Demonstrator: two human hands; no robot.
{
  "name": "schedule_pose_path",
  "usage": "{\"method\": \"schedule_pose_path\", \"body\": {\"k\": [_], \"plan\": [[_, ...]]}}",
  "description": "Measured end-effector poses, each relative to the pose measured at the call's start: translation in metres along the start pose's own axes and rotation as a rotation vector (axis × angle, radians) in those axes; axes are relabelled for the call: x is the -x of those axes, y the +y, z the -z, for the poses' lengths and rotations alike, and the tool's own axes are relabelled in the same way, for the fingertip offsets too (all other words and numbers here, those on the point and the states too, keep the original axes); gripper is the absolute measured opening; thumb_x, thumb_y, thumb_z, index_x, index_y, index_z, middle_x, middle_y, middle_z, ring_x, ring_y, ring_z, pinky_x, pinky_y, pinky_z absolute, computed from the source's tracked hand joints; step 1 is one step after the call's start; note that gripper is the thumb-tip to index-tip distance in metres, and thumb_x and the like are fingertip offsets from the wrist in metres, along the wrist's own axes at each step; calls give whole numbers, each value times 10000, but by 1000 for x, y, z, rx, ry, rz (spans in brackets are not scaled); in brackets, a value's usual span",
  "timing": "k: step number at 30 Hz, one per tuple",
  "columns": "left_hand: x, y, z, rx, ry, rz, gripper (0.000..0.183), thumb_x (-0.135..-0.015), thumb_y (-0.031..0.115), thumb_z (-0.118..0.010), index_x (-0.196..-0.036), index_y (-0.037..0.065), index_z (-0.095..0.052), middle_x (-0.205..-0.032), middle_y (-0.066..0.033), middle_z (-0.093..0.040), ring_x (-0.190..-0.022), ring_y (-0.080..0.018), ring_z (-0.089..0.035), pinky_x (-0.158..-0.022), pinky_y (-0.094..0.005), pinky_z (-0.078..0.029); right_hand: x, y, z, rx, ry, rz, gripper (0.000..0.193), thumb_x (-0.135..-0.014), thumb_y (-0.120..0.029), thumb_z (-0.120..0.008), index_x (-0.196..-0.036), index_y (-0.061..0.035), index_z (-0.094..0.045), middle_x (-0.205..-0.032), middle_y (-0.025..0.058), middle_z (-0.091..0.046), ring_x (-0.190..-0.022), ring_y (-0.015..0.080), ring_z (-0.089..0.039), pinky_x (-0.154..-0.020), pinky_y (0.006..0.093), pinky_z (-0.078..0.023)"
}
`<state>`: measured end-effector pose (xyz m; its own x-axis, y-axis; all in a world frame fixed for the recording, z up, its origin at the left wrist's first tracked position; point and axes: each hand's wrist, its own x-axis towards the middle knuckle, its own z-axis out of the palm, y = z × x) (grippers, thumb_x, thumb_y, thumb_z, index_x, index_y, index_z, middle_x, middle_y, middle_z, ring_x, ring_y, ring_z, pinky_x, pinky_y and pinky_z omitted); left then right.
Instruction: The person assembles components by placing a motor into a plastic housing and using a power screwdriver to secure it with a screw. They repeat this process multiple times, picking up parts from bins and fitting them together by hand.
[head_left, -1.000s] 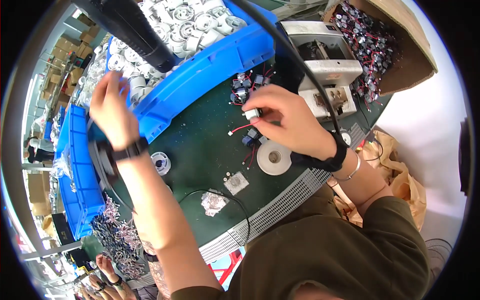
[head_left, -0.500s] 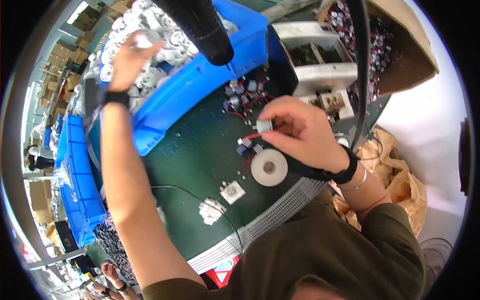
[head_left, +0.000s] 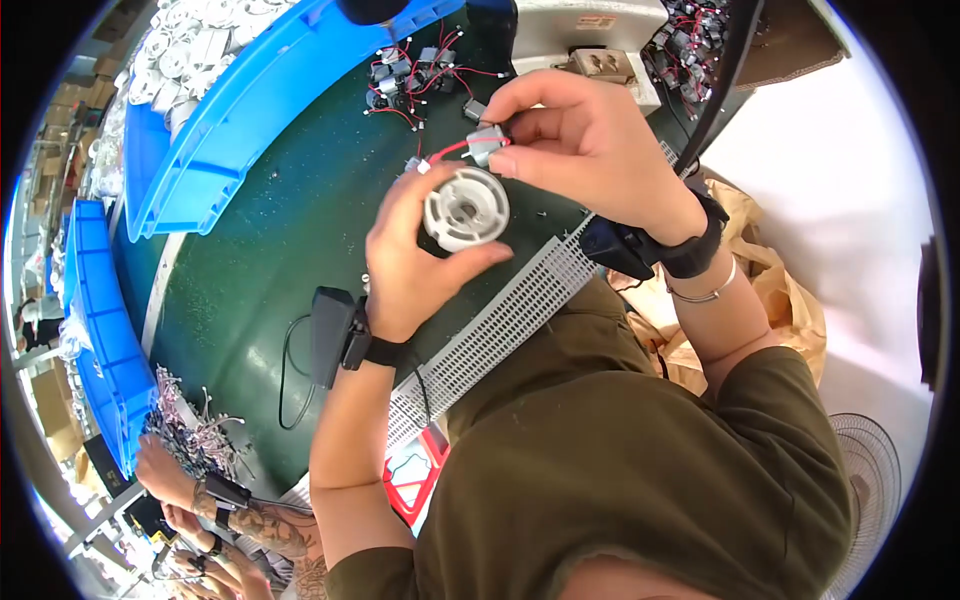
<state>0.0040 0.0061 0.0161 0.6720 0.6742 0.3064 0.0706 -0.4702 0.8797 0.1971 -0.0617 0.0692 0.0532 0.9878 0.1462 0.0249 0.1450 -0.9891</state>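
Note:
My left hand (head_left: 408,262) is closed around a round white plastic housing (head_left: 482,228), its slotted open face with a central hub turned up. Just above it, my right hand (head_left: 605,150) pinches a small grey motor (head_left: 486,144) between thumb and fingers. A red wire (head_left: 450,149) runs from the motor to a small white connector (head_left: 424,166) beside the left fingers. Motor and housing are close but apart. Farther back on the green table lies a heap of small motors with red wires (head_left: 410,78).
A blue bin (head_left: 250,100) of white plastic parts stands at the far left. Behind my right hand is a metal fixture (head_left: 590,20), with a cardboard box (head_left: 800,50) beyond. A perforated strip (head_left: 500,305) edges the table. Another person's hand (head_left: 165,475) touches a wire bundle (head_left: 205,435) at lower left.
My left hand has come back from the blue bin with a white housing and now holds it below the motor. My right hand still holds the motor. The view has shifted.

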Motion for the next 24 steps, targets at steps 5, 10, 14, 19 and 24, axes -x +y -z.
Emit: {"method": "schedule_pose_path", "body": {"k": [5,10,14,19,24], "plan": [[2,-2,-9,-181,92,-68,724,-548,160,-870,-1164,22,-515,-1100,-129,-612,-1015,-294,-584,-869,-370,-472,9,-1,-2,290,-80,40,248,-796,14,-648,-1033,11,-577,-969,41,-579,-848,101,-581,-768,247,-501],[3,-6,-22,-134,154,-8,734,-564,193,-863,-1167,11,-486,-1134,-142,-597,-1054,-297,-561,-892,-388,-451,1,4,-8,472,-36,143,231,-772,-21,-677,-978,16,-579,-907,52,-590,-747,102,-576,-688,238,-497],[7,-1,-12,53,42,-26,729,-596,153,-841,-1184,-4,-439,-1160,-174,-559,-1015,-283,-579,-839,-366,-472,3,2,-15,568,-78,111,210,-750,-56,-691,-925,-23,-580,-856,44,-580,-670,134,-560,-608,266,-469],[6,-2,-14,-202,109,-116,723,-621,130,-835,-1183,1,-401,-1118,-154,-574,-975,-253,-607,-820,-344,-494,-1,4,-24,914,-189,242,173,-763,-120,-667,-896,-50,-583,-804,63,-515,-721,269,-549,-631,349,-462],[28,-11,-8,-137,256,-132,720,-593,142,-857,-1165,0,-444,-1174,-215,-549,-1005,-306,-589,-850,-364,-481,-15,-3,-14,789,-133,469,263,-793,-167,-672,-1012,-43,-596,-1034,71,-545,-873,196,-578,-714,307,-485]]}}
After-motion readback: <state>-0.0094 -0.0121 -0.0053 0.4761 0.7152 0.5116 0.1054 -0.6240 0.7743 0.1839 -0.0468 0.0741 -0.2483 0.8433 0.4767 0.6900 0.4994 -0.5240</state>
